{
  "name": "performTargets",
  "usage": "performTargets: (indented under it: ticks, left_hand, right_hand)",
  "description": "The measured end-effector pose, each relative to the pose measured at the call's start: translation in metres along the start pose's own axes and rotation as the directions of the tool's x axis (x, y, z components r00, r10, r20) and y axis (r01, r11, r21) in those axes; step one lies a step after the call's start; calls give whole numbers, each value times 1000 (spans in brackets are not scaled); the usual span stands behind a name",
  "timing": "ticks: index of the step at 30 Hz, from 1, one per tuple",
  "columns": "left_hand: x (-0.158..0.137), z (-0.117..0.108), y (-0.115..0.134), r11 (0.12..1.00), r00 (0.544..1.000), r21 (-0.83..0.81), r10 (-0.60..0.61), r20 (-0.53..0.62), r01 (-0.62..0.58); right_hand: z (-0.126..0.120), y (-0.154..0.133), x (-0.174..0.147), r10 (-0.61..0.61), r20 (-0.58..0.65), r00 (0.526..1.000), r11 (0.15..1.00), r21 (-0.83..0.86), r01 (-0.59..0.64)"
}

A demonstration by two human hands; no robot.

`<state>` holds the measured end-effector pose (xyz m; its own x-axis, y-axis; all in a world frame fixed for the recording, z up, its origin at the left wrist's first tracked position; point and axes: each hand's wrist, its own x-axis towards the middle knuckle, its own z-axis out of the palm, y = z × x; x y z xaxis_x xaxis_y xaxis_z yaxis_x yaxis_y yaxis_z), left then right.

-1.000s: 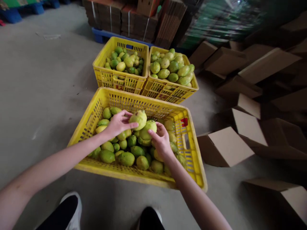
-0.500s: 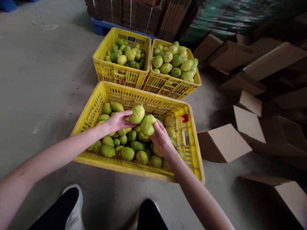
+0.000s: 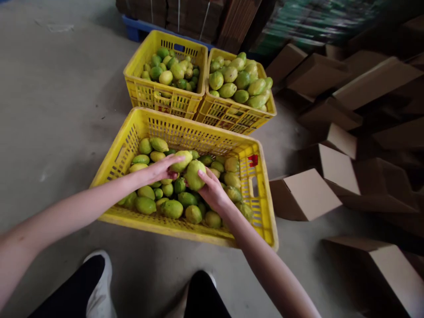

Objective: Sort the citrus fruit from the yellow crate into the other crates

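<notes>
Over the near yellow crate (image 3: 188, 232), each of my hands grips one green-yellow, lemon-shaped citrus fruit. My left hand (image 3: 164, 168) is closed round a paler lemon (image 3: 182, 161), its thumb lying along the top. In my right hand (image 3: 212, 189) is a rounder, bumpy lemon (image 3: 195, 175), held from the right side with the thumb on its face. The two fruits are side by side, close together. Below them, many loose green and yellow lemons (image 3: 172, 209) cover the crate's bottom; some are hidden behind my hands.
Two more yellow crates hold similar fruit: one at back left (image 3: 165, 92) and a fuller one at back right (image 3: 238, 115). Open cardboard boxes (image 3: 313, 193) crowd the floor to the right. Behind stands a blue pallet (image 3: 132, 27) with stacked cardboard. My shoes (image 3: 101, 287) are at the crate's near side.
Both hands have moved slightly lower and left with their lemons. The left lemon has turned within my fingers, and my left thumb now lies over it. The view has shifted a little.
</notes>
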<state>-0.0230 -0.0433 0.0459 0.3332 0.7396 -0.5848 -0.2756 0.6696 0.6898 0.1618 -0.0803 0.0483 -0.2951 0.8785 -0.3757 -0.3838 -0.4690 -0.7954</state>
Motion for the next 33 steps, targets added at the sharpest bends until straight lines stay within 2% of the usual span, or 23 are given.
performTargets:
  ticks: [5, 8, 12, 15, 17, 19, 22, 25, 27, 29, 31, 33]
  left_hand:
    - [-7, 4, 0, 998, 998, 33, 58, 13, -58]
    - [-1, 0, -2, 997, 996, -3, 74, -49, -74]
    - [9, -9, -5, 994, 986, -59, 85, -146, -94]
    - [9, -11, -3, 989, 987, -132, 40, -153, -61]
    - [7, -10, 1, 989, 992, -141, 21, -126, -38]
    - [3, -7, 5, 992, 995, -122, -10, -96, -2]
    - [-2, -3, 8, 995, 995, -73, -71, -64, 66]
    - [-5, 0, 8, 988, 986, -3, -155, -60, 156]
    - [-6, 0, 7, 976, 972, 38, -212, -96, 217]
    - [-5, 0, 6, 961, 957, 68, -255, -138, 267]
    - [-4, -1, 6, 952, 948, 92, -277, -155, 293]
    - [-3, -2, 6, 950, 949, 105, -278, -147, 294]
  right_hand:
    - [-3, -7, 4, 115, -45, 992, 993, 27, -114]
    - [-6, -7, 8, 110, -187, 976, 994, 9, -111]
    - [-9, -5, 10, 117, -421, 899, 992, 13, -123]
    - [-9, -8, 13, 148, -499, 854, 989, 100, -113]
    - [-8, -11, 14, 145, -491, 859, 984, 161, -74]
    - [-6, -16, 15, 149, -438, 886, 975, 216, -57]
    - [-1, -21, 15, 180, -328, 927, 951, 300, -78]
    - [0, -23, 13, 236, -232, 944, 924, 354, -144]
    - [-2, -23, 12, 323, -137, 936, 902, 345, -261]
    - [-6, -23, 12, 411, -70, 909, 877, 303, -373]
    - [-10, -22, 13, 463, -73, 883, 863, 264, -430]
    - [-11, -21, 14, 467, -105, 878, 867, 248, -431]
